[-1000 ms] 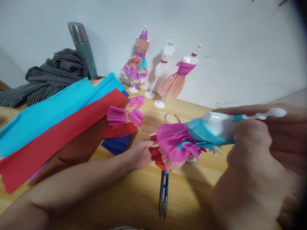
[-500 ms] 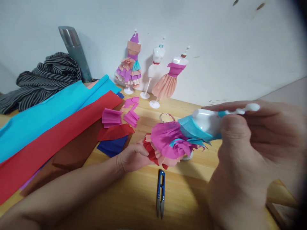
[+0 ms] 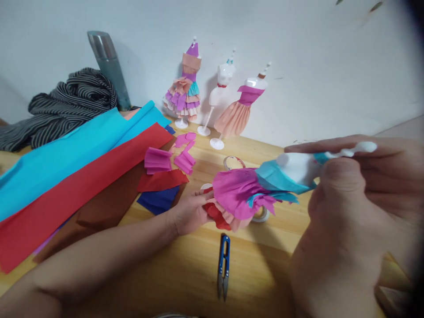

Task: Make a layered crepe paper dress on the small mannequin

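Note:
Tilted almost level in front of me is a small white mannequin in a paper dress. Its bodice is light blue, and its layered skirt is magenta over peach and red. My right hand grips the mannequin around the shoulders and neck, thumb on the near side. At the lower end, my left hand is closed on the stand under the skirt's hem; the white base shows just beyond its fingers. Blue-handled thread snips lie on the wooden table below the skirt.
Three dress mannequins stand by the wall, including a bare-bodied one. Light blue paper, red paper and brown paper spread leftward, with magenta pieces beside them. Behind are a striped cloth and a bottle. Tape rolls sit behind the dress.
The held mannequin and both hands have shifted slightly right in view. My left hand's fingers have changed position at the hem, and the white base now shows. The whole view has turned a little.

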### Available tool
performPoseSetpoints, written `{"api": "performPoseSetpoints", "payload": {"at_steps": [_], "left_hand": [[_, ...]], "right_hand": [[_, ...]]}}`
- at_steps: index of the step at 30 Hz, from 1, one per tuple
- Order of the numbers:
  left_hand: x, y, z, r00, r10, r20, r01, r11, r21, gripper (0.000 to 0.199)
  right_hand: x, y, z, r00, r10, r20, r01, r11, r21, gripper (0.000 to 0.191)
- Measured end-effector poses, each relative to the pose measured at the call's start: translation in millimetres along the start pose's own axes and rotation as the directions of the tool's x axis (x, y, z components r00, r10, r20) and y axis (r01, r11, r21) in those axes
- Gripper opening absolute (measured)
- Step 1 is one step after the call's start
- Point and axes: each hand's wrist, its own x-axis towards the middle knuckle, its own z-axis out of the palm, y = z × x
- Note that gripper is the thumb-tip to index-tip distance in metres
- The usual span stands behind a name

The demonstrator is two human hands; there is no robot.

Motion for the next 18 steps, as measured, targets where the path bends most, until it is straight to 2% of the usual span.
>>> {"api": "performPoseSetpoints", "payload": {"at_steps": [3, 7, 11, 15, 18], "left_hand": [[1, -3, 2.8, 0.995, 0.035, -0.092, -0.041, 0.997, -0.064, 0.032], [4, -5, 4.4, 0.991, 0.066, -0.118, -0.075, 0.994, -0.077, 0.034], [6, -5, 6.4, 0.992, 0.062, -0.111, -0.073, 0.992, -0.102, 0.028], [8, -8, 6.8, 0.991, 0.08, -0.108, -0.094, 0.987, -0.132, 0.024], [10, -8, 7.2, 0.987, 0.086, -0.136, -0.102, 0.988, -0.114, 0.021]], "right_hand": [[5, 11, 1, 0.998, 0.038, -0.054, -0.033, 0.996, 0.087, 0.014], [11, 22, -4, 0.999, -0.009, -0.033, 0.015, 0.986, 0.164, 0.027], [13, 21, -12, 0.999, -0.013, 0.048, 0.006, 0.988, 0.155, 0.049], [12, 26, -14, 0.989, 0.023, 0.149, -0.039, 0.993, 0.109, 0.055], [14, 36, -10, 0.969, 0.038, 0.245, -0.077, 0.985, 0.153, 0.059]]}}
